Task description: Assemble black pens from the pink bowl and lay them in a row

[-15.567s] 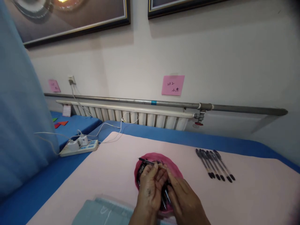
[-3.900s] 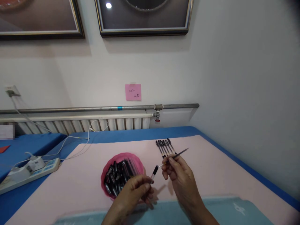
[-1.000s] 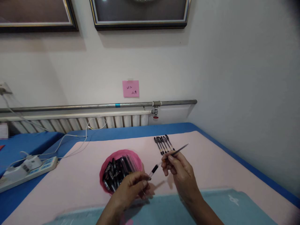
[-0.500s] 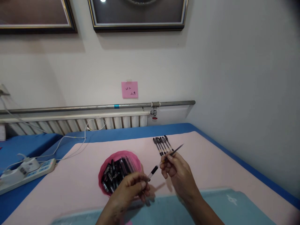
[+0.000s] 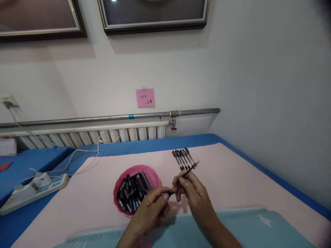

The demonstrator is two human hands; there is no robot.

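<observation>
My left hand (image 5: 153,206) is closed round a clear pen barrel with a black end, mostly hidden in the fingers. My right hand (image 5: 190,193) pinches a thin pen refill (image 5: 190,168), whose dark tail sticks up to the right. The refill's front end meets the barrel's black end between the two hands. Just left of my hands lies a pink dish (image 5: 155,174) full of black pen parts (image 5: 131,193). Several finished black pens (image 5: 182,159) lie in a row on the pink mat (image 5: 232,182) beyond my right hand.
A teal cloth (image 5: 258,227) covers the near edge. A white power strip (image 5: 33,191) with plugs and cables sits at the left on the blue table cover (image 5: 144,144). A radiator (image 5: 103,134), a pipe and a pink note (image 5: 145,97) line the wall.
My hands have come together. The refill, held apart from the barrel half a second ago, now has its front end at the barrel's black tip, with less of its length showing.
</observation>
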